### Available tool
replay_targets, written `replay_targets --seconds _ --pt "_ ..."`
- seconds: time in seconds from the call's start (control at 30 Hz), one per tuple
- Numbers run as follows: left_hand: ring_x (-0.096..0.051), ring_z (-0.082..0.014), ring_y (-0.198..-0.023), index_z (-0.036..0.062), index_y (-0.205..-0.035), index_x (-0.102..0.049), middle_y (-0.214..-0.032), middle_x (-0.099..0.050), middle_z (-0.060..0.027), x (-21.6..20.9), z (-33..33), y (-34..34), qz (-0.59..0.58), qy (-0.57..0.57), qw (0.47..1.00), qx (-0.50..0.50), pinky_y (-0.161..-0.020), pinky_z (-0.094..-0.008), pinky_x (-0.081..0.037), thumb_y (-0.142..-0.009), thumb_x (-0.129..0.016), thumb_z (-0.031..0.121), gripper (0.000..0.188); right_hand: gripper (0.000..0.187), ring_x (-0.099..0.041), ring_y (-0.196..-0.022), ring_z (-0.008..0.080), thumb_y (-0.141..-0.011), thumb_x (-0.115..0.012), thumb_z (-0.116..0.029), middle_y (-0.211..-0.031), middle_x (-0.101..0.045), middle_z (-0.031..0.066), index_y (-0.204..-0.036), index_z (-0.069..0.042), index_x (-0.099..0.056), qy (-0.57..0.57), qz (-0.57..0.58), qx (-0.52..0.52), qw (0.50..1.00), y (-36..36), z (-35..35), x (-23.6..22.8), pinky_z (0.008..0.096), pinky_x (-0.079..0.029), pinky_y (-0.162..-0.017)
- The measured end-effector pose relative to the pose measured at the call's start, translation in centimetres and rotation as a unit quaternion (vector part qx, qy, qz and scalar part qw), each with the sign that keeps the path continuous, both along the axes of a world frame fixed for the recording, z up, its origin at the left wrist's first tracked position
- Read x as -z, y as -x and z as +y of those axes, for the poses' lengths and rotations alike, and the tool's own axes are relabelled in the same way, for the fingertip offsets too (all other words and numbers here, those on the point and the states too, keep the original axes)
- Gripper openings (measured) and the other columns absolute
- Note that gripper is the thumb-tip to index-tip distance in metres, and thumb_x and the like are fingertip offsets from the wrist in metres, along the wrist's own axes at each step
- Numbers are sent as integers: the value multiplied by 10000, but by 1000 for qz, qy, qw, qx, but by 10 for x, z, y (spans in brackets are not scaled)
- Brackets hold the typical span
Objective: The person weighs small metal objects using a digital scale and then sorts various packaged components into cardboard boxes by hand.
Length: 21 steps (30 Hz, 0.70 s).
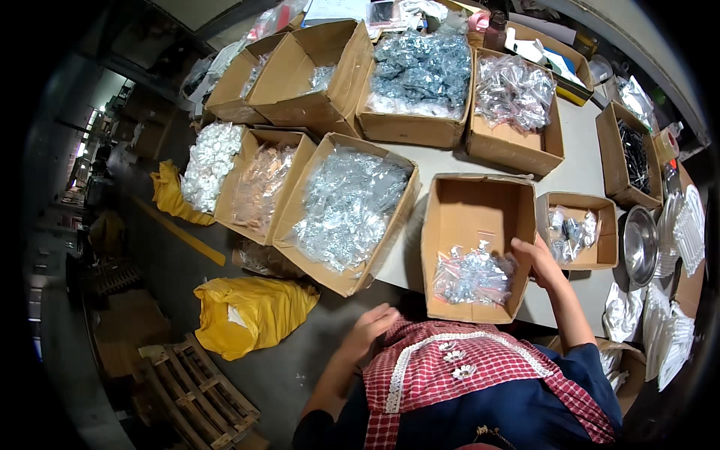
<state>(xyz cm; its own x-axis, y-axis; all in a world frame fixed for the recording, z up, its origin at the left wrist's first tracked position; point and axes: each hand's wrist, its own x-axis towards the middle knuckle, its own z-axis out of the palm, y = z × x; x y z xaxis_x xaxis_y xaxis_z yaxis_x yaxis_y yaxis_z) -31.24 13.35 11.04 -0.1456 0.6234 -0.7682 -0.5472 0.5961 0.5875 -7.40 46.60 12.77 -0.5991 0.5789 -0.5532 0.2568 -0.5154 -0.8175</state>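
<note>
My right hand (pixel 535 258) grips the right wall of an open cardboard box (pixel 469 196), thumb over the rim and fingers down the outer side. Small clear plastic packets (pixel 474 276) with shiny and reddish bits lie in the near part of this box, and its far part shows bare cardboard. The box sits at the table's near edge, just in front of my checked apron. To the left of it, my left hand (pixel 373 328) hovers beside the apron with nothing visible in it. Its fingers are loosely stretched and partly blurred.
Left of me stands a carton (pixel 401 206) full of silvery packets. More filled cartons line the back, one with bluish packets (pixel 424 71). To the right are a small box (pixel 577 262) and a metal bowl (pixel 640 247). A yellow sack (pixel 262 311) and wooden pallet (pixel 199 394) occupy the floor.
</note>
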Motion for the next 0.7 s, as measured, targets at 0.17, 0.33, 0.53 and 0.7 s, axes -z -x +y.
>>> replay_targets --seconds 0.17,0.33,0.53,0.7 --pt "-548 -289 -1197 -28 -1371 -395 -1331 -529 -159 13 -23 70 -53 -102 961 -252 -1046 -439 -430 -970 -566 369 590 858 -330 -1390 288 -956 -554 -469 -1493 -338 220 -1519 2 -110 -135 -75 18 988 8 -10 9 373 -284 -1121" --pt "-530 -317 -1196 -28 -1309 -470 -1300 -552 -164 45 5 104 -73 -140 933 -322 -1028 -455 -407 -893 -528 193 474 984 -281 -1391 465 -858 -687 -364 -1500 -225 333 -1499 65 -77 -466 -291 -39 835 20 -51 35 449 -252 -1146" --pt "-557 -311 -1109 -36 -1214 -512 -1159 -584 -143 44 -21 94 -39 -151 917 -366 -995 -434 -419 -731 -537 72 496 898 -295 -1389 417 -692 -714 -30 -1512 -261 250 -1472 1 -271 -671 -82 -157 720 145 -75 -53 469 -295 -1134" --pt "-506 -322 -1200 -14 -1334 -428 -1285 -522 -161 36 -55 105 -69 -121 948 -285 -1044 -442 -386 -724 -527 72 624 1224 -250 -1410 465 -625 -831 -209 -1601 -56 210 -1565 -240 -46 -707 -130 -456 525 266 -89 -41 646 -345 -1054"
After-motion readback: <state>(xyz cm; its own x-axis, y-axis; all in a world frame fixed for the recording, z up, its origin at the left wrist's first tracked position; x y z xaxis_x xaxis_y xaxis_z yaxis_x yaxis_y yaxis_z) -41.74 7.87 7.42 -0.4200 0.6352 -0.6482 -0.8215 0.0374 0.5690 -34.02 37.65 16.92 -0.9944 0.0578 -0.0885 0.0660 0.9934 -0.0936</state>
